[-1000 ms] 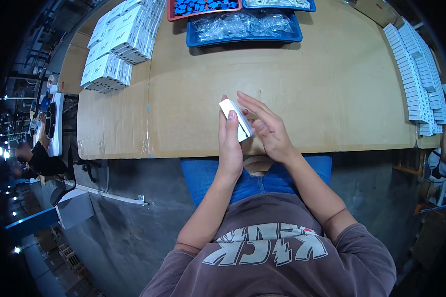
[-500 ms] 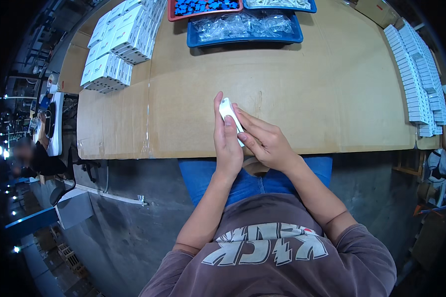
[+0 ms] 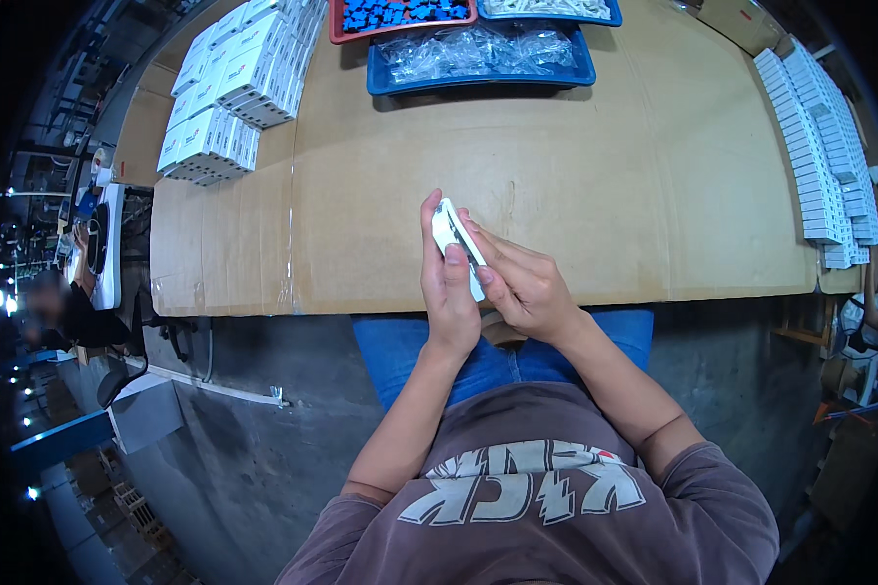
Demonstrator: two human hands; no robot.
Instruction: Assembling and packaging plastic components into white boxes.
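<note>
With left hand and right hand close together, pinching a slim white case from both sides, well to the near side of the blue tray of clear plastic packets.

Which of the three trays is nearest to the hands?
The blue tray holding clear plastic pieces; the red tray and second blue tray sit farther back.

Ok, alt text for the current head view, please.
A person's left hand and right hand hold a white object near the front edge of a tan table. Beyond sit a red tray of blue pieces and two blue trays; white boxes are stacked at left and right.
</note>
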